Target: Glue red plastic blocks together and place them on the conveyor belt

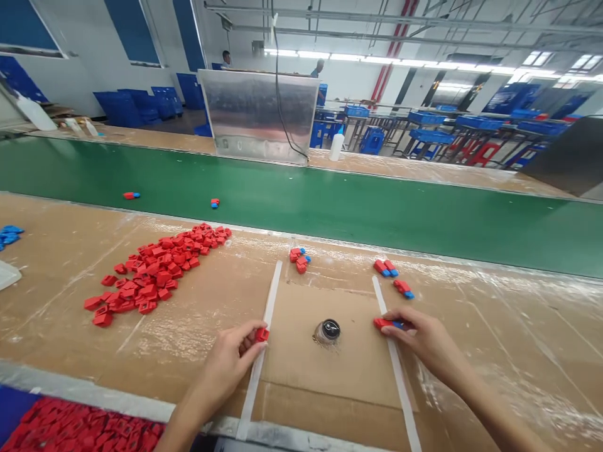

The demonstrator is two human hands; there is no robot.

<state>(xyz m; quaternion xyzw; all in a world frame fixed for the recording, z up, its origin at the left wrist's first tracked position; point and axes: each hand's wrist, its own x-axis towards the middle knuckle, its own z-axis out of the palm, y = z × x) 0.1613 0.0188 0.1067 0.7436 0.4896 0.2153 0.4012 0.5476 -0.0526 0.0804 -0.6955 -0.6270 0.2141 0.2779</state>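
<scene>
My left hand (228, 355) pinches a small red plastic block (262, 334) with an opening in it, over the left tape strip. Between thumb and fingers of my right hand (421, 336) is a red-and-blue plastic piece (387, 323), held by the right tape strip. A small round pot with a black top (330, 329) stands on the cardboard sheet (301, 370) between my hands. Beyond my right hand lie a pair of red-and-blue pieces (385, 268) and another such piece (403, 289). A small red-and-blue cluster (300, 258) sits past the sheet.
A heap of red blocks (160, 270) spreads to the left, with blue parts (9, 235) at the far left. Loose red blocks fill a bin (80, 427) below the table edge. Across the back runs a green conveyor belt (348, 207) carrying two pieces. Two people are in the background.
</scene>
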